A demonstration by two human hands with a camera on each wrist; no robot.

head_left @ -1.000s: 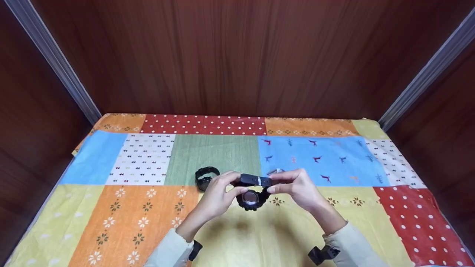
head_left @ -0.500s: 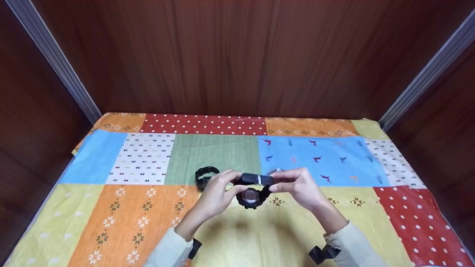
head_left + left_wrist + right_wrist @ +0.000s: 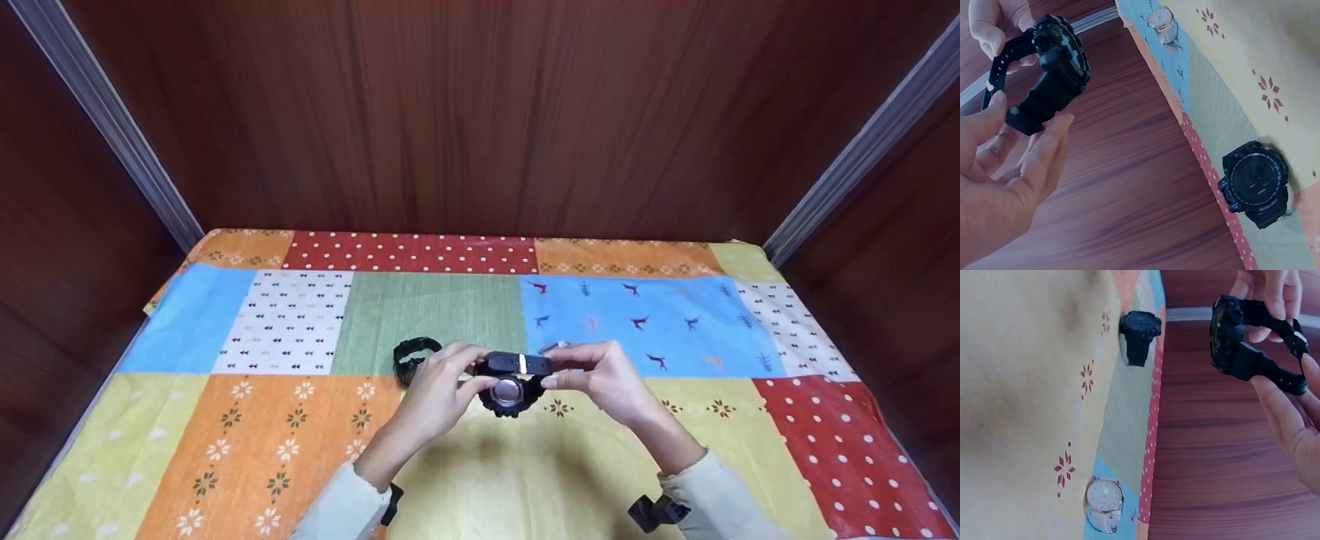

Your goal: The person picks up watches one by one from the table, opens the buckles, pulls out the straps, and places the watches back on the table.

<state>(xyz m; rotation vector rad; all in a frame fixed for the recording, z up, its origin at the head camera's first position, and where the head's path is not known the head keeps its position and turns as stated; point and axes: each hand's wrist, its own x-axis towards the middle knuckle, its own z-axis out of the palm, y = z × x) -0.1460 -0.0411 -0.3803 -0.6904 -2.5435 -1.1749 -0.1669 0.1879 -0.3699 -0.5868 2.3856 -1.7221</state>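
Note:
A black wristwatch (image 3: 506,393) is held up between both hands in the head view, with its strap closed into a loop. My left hand (image 3: 439,390) pinches the strap on one side, thumb below and fingers above. On the other side, my right hand (image 3: 607,379) pinches the strap near a pale keeper band. In the left wrist view the watch (image 3: 1053,90) hangs with its thick case away from my left fingers. The right wrist view shows the strap loop of the watch (image 3: 1266,368) from the side, gripped by both hands.
A second black watch (image 3: 1255,180) lies on the patchwork cloth (image 3: 285,442), left of the held one. A watch with a white dial and pale strap (image 3: 1104,498) lies to the right, partly hidden in the head view. Brown wood panels (image 3: 465,112) stand behind and at both sides.
The held watch has tilted a little, its case rising closer to the strap in the head view and its round disc looking paler. Both hands keep their grip almost in place.

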